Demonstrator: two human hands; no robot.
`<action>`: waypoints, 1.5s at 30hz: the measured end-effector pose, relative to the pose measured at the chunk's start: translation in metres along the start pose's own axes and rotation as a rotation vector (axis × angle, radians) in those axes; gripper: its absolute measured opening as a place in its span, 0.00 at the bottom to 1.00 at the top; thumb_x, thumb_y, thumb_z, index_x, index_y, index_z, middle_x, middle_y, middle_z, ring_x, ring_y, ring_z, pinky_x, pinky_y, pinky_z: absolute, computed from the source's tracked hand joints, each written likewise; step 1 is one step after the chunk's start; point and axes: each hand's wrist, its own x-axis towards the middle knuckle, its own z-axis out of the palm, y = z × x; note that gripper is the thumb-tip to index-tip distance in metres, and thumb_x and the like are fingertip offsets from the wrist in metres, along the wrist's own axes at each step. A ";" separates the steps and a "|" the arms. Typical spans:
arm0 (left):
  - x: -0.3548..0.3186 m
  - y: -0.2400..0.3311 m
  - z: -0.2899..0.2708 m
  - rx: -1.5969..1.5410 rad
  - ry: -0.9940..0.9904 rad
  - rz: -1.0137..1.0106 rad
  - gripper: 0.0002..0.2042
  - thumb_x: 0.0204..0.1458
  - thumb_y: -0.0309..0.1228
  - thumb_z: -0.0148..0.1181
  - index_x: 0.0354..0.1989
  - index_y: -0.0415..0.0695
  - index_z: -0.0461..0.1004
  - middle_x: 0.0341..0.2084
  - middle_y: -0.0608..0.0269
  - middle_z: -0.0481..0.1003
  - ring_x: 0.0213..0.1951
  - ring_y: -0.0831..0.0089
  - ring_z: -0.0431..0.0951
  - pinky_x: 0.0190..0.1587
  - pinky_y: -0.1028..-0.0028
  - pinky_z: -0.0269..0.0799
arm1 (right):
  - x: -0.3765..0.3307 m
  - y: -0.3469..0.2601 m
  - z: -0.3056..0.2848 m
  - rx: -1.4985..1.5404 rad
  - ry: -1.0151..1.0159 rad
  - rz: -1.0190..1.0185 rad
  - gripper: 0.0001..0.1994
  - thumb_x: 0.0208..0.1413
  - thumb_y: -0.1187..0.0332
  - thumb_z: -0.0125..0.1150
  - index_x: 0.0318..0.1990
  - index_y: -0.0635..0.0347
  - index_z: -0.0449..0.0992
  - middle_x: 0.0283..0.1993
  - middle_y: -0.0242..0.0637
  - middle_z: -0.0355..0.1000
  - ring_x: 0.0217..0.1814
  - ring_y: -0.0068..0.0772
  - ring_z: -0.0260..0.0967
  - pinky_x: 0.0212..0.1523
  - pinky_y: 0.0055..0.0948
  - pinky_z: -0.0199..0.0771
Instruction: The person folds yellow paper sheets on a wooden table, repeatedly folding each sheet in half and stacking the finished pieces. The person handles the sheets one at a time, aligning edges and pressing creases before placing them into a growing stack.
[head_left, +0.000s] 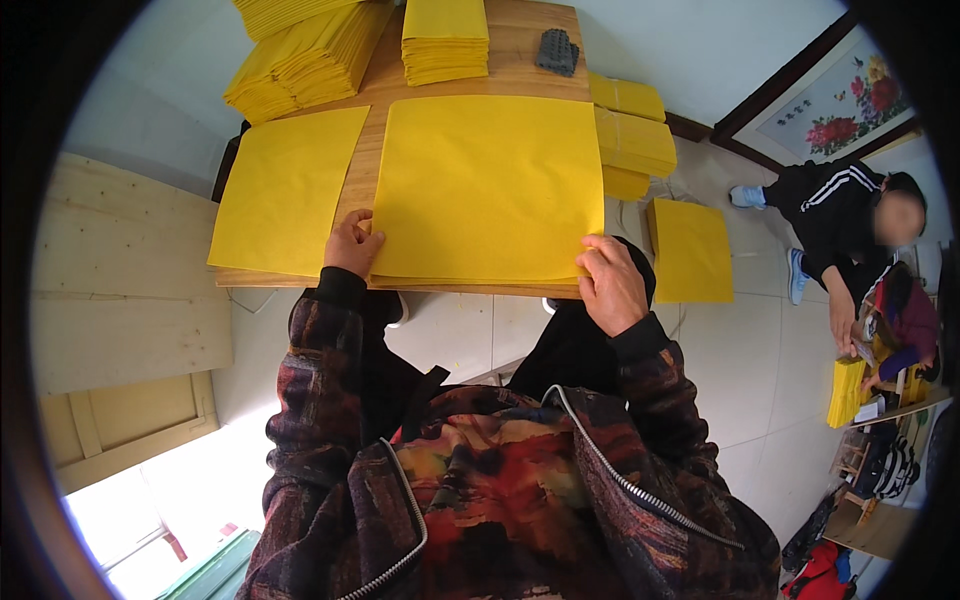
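A wide yellow sheet (490, 185) lies in front of me on the wooden table, on top of at least one more layer whose edge shows along the near side. My left hand (350, 245) is closed at its near left corner, fingers curled and thumb against the edge. At the near right corner, my right hand (612, 285) pinches the sheet, fingertips on top and the thumb hidden. Left of it, next to my left hand, lies another flat yellow sheet (290, 190). Whether the sheets are paper or cloth, I cannot tell.
Folded yellow stacks (310, 60) and a neat yellow pile (445, 45) stand at the table's far side, with a dark grey cloth (557, 52). Tied yellow bundles (635, 140) sit beyond its right edge. A seated person (830, 205) handles yellow pieces at right. Wooden boards (130, 280) stand left.
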 end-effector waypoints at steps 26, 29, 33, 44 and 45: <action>-0.059 0.057 0.018 0.443 0.062 0.588 0.25 0.43 0.41 0.67 0.51 0.48 0.70 0.48 0.54 0.67 0.51 0.53 0.67 0.52 0.58 0.65 | 0.006 -0.022 -0.006 -0.059 -0.052 -0.139 0.15 0.39 0.74 0.62 0.38 0.64 0.72 0.50 0.45 0.66 0.59 0.49 0.60 0.57 0.44 0.62; -0.082 0.067 0.043 0.556 -0.156 0.722 0.33 0.40 0.49 0.68 0.56 0.55 0.66 0.53 0.57 0.64 0.57 0.56 0.62 0.56 0.55 0.57 | 0.011 -0.039 0.003 0.035 -0.150 -0.219 0.20 0.39 0.69 0.67 0.42 0.63 0.72 0.52 0.43 0.65 0.58 0.48 0.61 0.56 0.42 0.63; -0.081 0.063 0.052 0.590 -0.147 0.677 0.27 0.40 0.43 0.66 0.51 0.55 0.68 0.50 0.61 0.65 0.53 0.58 0.65 0.52 0.57 0.60 | 0.008 -0.048 0.017 -0.049 -0.125 -0.209 0.21 0.38 0.67 0.70 0.42 0.58 0.72 0.49 0.37 0.64 0.53 0.43 0.61 0.51 0.41 0.64; -0.083 0.061 0.038 0.509 -0.200 0.696 0.08 0.45 0.28 0.54 0.35 0.49 0.73 0.35 0.63 0.71 0.42 0.62 0.70 0.45 0.60 0.63 | 0.004 -0.047 0.030 -0.072 -0.088 -0.224 0.04 0.47 0.72 0.59 0.31 0.60 0.72 0.36 0.39 0.69 0.43 0.44 0.66 0.42 0.39 0.67; -0.082 0.064 0.038 0.518 -0.135 0.753 0.08 0.45 0.28 0.55 0.35 0.48 0.73 0.34 0.63 0.71 0.42 0.62 0.71 0.45 0.61 0.63 | 0.008 -0.047 0.029 -0.067 -0.107 -0.215 0.03 0.47 0.73 0.58 0.31 0.60 0.73 0.35 0.40 0.69 0.43 0.45 0.67 0.42 0.39 0.67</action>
